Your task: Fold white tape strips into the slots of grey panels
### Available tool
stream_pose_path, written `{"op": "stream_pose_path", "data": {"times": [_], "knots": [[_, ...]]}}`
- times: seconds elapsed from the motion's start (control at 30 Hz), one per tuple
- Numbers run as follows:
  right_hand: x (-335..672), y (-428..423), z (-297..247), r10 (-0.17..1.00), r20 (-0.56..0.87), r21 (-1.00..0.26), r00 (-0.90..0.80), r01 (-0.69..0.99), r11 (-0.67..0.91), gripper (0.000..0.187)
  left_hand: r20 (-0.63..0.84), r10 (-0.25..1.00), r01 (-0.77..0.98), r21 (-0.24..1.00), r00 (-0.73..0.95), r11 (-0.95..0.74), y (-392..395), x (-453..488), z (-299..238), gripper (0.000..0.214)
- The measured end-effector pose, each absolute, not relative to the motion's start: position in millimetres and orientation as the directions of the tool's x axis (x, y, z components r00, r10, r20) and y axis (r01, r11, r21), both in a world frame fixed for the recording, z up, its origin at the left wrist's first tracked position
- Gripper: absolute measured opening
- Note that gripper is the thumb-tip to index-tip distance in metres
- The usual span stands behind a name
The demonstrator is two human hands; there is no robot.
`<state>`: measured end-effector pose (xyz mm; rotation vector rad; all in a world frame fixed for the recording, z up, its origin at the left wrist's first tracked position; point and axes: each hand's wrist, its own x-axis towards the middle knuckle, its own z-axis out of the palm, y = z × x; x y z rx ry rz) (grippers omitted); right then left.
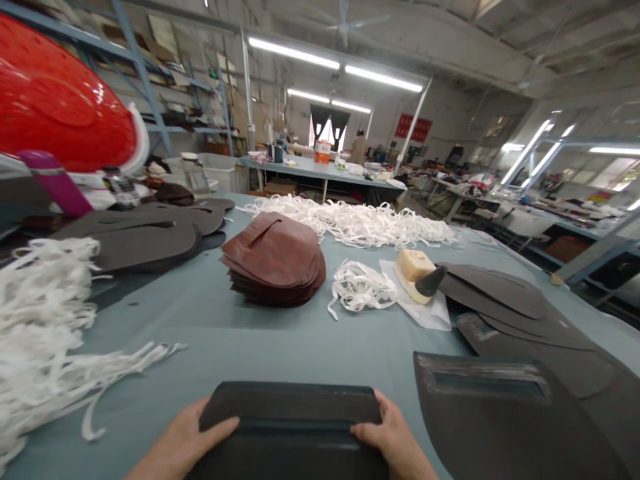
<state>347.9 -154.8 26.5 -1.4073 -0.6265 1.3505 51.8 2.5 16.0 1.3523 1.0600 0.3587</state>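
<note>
A dark, flat leather piece (pixel 293 427) with a slot across it lies on the grey table (pixel 260 333) at the near edge. My left hand (pixel 183 443) grips its left edge, thumb on top. My right hand (pixel 395 440) grips its right edge the same way. Straight ahead sits a stack of brown leather pieces (pixel 275 260). To the right lies a pile of dark grey leather pieces (pixel 505 413).
White strips are heaped at the left (pixel 40 313), at the back (pixel 350 223) and in a small bundle (pixel 360 287). A cream block with a dark tool (pixel 417 273) rests on white paper. More dark pieces (pixel 135 237) lie back left. Red tub (pixel 55 100) and shelves behind.
</note>
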Motion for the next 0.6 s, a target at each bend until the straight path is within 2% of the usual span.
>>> {"op": "stream_pose_path", "data": {"times": [0.1, 0.17, 0.27, 0.37, 0.47, 0.53, 0.6], "knots": [[367, -153, 11, 0.91, -0.331, -0.941, 0.25, -0.153, -0.301, 0.034, -0.255, 0.838, 0.471, 0.882, 0.482, -0.002, 13, 45, 0, 0.057], [386, -146, 1, 0.883, -0.246, -0.965, 0.4, -0.01, -0.264, 0.037, -0.125, 0.889, 0.558, 0.814, 0.441, -0.163, 22, 51, -3, 0.06], [414, -121, -3, 0.8, -0.036, -0.913, 0.599, 0.306, -0.27, 0.044, 0.116, 0.859, 0.599, 0.67, 0.499, -0.438, 41, 88, 5, 0.045], [423, -74, 11, 0.799, 0.224, -0.717, 0.559, 0.65, -0.253, 0.047, 0.23, 0.679, 0.486, 0.545, 0.697, -0.683, 61, 160, 16, 0.031], [418, -20, 24, 0.821, 0.392, -0.389, 0.415, 0.884, -0.261, 0.054, 0.21, 0.538, 0.435, 0.389, 0.817, -0.812, 77, 240, 18, 0.052], [416, 10, 23, 0.86, 0.363, -0.208, 0.359, 0.931, -0.301, 0.059, 0.161, 0.544, 0.478, 0.319, 0.824, -0.818, 84, 279, 15, 0.048], [422, 28, 14, 0.89, 0.264, -0.106, 0.373, 0.928, -0.357, 0.059, 0.138, 0.56, 0.504, 0.302, 0.817, -0.809, 88, 297, 12, 0.038]]}}
